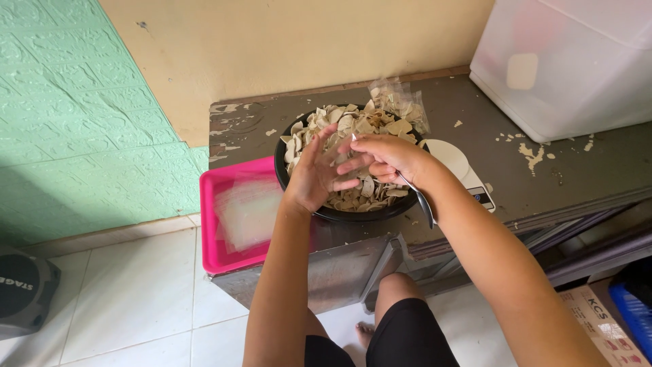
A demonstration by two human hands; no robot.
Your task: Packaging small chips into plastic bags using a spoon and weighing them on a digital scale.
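One black bowl (339,212), round, heaped with pale chips (353,126), too many to count; set on worn grey table top (468,129) with flaking paint, close to near edge

Two hands over bowl, both bare. Left hand (314,170) raised upright, palm toward right hand, fingers spread and slightly curled, holding one clear plastic bag (337,151) open at its mouth. Right hand (384,158) just beside it, fingers drawn together and pinching same bag's edge, fingertips meeting left hand's. One metal spoon (420,200) tucked under right hand, handle running down along wrist; grip on it hidden, cannot tell which fingers hold it

One white kitchen scale (458,166) partly under bowl's right rim, round plate and small display showing. One loose pile of clear bags (401,102) behind bowl, touching its far rim, number unclear

One pink tray (212,238) at table's left end, overhanging edge, one stack of clear bags (248,211) lying flat in it. One large white plastic container (570,61) at far right of table. One cardboard box (601,319) on floor lower right, blue crate (635,306) beside it. One dark round device (24,289) on white tiled floor (136,285) at lower left. Green embossed wall panel (75,115) left, cream wall behind table
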